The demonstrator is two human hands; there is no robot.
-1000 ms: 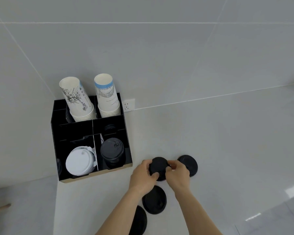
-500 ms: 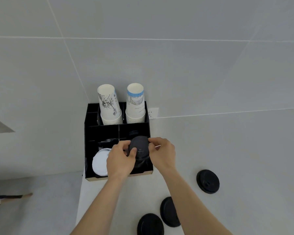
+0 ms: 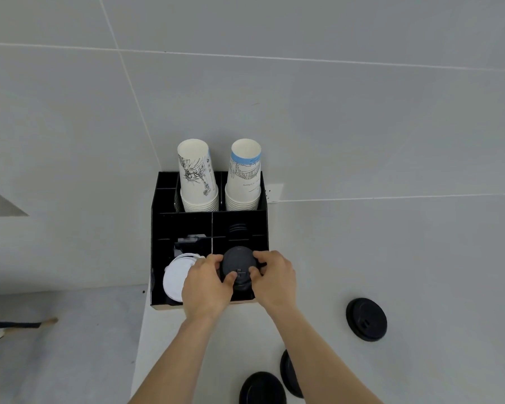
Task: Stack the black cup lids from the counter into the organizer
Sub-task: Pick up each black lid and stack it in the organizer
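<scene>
Since 1 s ago, round black plastic cup lid (image 3: 237,263) moved from counter to black compartmented organizer (image 3: 158,228), front-right slot; left hand (image 3: 206,282) & right hand (image 3: 276,277) both pinch its rim.

Both bare forearms reach up from the lower edge of the view, converging toward the middle. The left hand (image 3: 206,282) is turned palm-down, its thumb pressed on the near edge of a round black plastic cup lid (image 3: 238,263) and its fingers curled around the lid's left rim. The right hand (image 3: 274,277) mirrors it, thumb on the near edge, fingers wrapped over the right rim. The two thumbs sit just beside each other without touching. Both wrists are straight, in line with the forearms.
</scene>
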